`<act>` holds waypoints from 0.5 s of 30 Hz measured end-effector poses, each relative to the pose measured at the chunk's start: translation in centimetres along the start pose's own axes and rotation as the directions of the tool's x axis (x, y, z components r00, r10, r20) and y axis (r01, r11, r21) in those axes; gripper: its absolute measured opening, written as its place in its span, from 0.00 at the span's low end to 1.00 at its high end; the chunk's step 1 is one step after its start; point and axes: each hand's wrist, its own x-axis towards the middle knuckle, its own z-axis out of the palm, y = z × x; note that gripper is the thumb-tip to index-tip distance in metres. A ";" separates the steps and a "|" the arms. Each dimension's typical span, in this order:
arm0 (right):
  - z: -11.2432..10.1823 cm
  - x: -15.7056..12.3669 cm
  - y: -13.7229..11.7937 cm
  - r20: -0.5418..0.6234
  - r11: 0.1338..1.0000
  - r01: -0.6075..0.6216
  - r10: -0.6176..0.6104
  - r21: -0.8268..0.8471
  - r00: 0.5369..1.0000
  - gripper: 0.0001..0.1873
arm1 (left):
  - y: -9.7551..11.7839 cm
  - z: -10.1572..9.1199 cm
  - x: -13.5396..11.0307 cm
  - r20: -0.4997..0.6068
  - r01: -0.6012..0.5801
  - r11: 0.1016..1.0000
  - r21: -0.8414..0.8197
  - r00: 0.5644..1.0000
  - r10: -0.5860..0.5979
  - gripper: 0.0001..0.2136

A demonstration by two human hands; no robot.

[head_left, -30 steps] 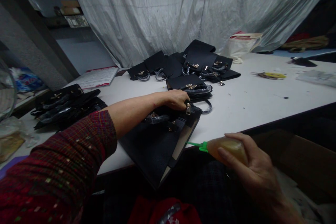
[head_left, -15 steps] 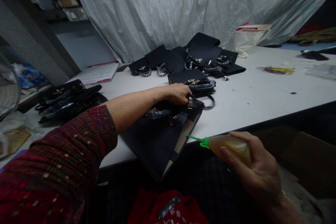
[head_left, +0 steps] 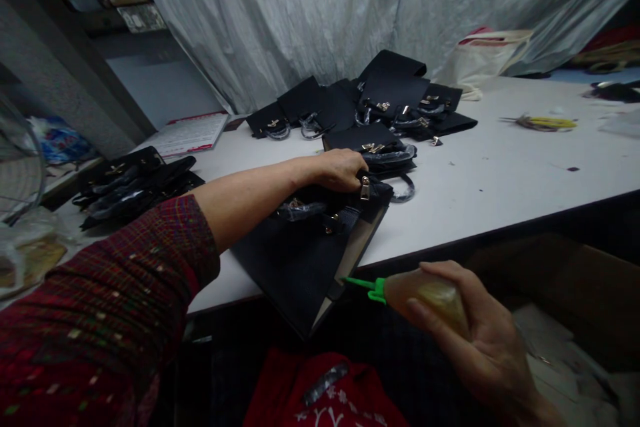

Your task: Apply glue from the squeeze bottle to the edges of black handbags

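A black handbag [head_left: 295, 260] lies on the white table [head_left: 490, 187], its lower end hanging over the near edge. My left hand [head_left: 340, 170] is curled over the bag's top, by its gold clasp and wrapped handle. Below the table edge, my right hand [head_left: 475, 340] grips a yellowish squeeze bottle [head_left: 425, 293] with a green nozzle. The nozzle tip points at the bag's open side seam, close to it.
Several more black handbags [head_left: 385, 107] are heaped at the table's middle back, another pile [head_left: 130, 183] lies at the left. A printed sheet [head_left: 187, 133], yellow-handled pliers [head_left: 545, 123] and a white cloth bag [head_left: 480, 57] also rest on the table. A silver curtain hangs behind.
The view has shifted slightly. My right hand with the bottle has moved a little lower and left, bringing the nozzle nearer the bag's seam. My left hand stays on the bag.
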 end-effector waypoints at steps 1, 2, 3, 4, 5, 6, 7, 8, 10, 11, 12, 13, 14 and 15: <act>0.1 -0.2 -0.1 -0.031 1.000 -0.023 0.022 -0.004 0.999 0.17 | 0.0 -0.1 0.0 -0.001 0.004 1.000 -0.005 1.000 -0.004 0.15; 0.1 -0.4 -0.2 -0.058 0.999 -0.046 0.046 -0.010 0.997 0.17 | 0.0 -0.1 0.0 0.000 0.006 1.000 -0.007 1.000 -0.006 0.15; 0.2 -0.6 -0.3 -0.068 0.998 -0.063 0.062 -0.014 0.996 0.17 | -0.1 -0.1 -0.1 0.001 0.008 1.000 -0.007 1.000 -0.008 0.15; 0.2 -0.7 -0.4 -0.052 0.997 -0.074 0.073 -0.013 0.996 0.17 | -0.1 -0.2 -0.2 0.003 0.007 1.000 -0.006 1.000 -0.007 0.15; 0.2 -0.9 -0.5 -0.022 0.997 -0.076 0.076 -0.007 0.997 0.17 | -0.1 -0.2 -0.3 0.001 0.008 1.000 -0.008 1.000 -0.008 0.15; 0.2 -1.0 -0.5 0.006 0.997 -0.075 0.075 0.000 0.997 0.17 | -0.2 -0.2 -0.4 -0.004 0.008 1.000 -0.012 1.000 -0.008 0.14; 0.3 -1.1 -0.5 0.018 0.997 -0.077 0.077 0.006 0.997 0.17 | -0.2 -0.2 -0.6 -0.009 0.010 1.000 -0.016 1.000 -0.010 0.14; 0.3 -1.1 -0.4 0.000 0.996 -0.086 0.086 0.007 0.996 0.17 | -0.2 -0.2 -0.8 -0.016 0.012 1.000 -0.020 1.000 -0.012 0.14; 0.5 -1.1 -0.2 -0.086 0.993 -0.120 0.120 0.004 0.989 0.19 | -0.3 -0.3 -1.0 -0.028 0.012 1.000 -0.024 1.000 -0.013 0.14; 0.5 -1.0 0.0 -0.125 0.991 -0.137 0.137 0.002 0.983 0.20 | -0.3 -0.3 -1.2 -0.032 0.009 1.000 -0.024 0.999 -0.010 0.14; 0.5 -1.0 0.1 -0.133 0.989 -0.148 0.147 0.000 0.980 0.20 | -0.4 -0.3 -1.3 -0.035 0.005 1.000 -0.023 0.999 -0.005 0.15; 0.5 -0.9 0.2 -0.112 0.989 -0.145 0.143 -0.003 0.983 0.20 | -0.4 -0.4 -1.4 -0.040 -0.001 1.000 -0.023 0.999 0.001 0.15; 0.4 -0.9 0.3 -0.073 0.992 -0.129 0.128 -0.005 0.989 0.20 | -0.5 -0.4 -1.5 -0.048 -0.010 1.000 -0.021 0.999 0.009 0.15; 0.3 -0.8 0.3 -0.030 0.994 -0.107 0.107 -0.004 0.994 0.19 | -0.6 -0.4 -1.6 -0.062 -0.018 1.000 -0.017 0.998 0.017 0.15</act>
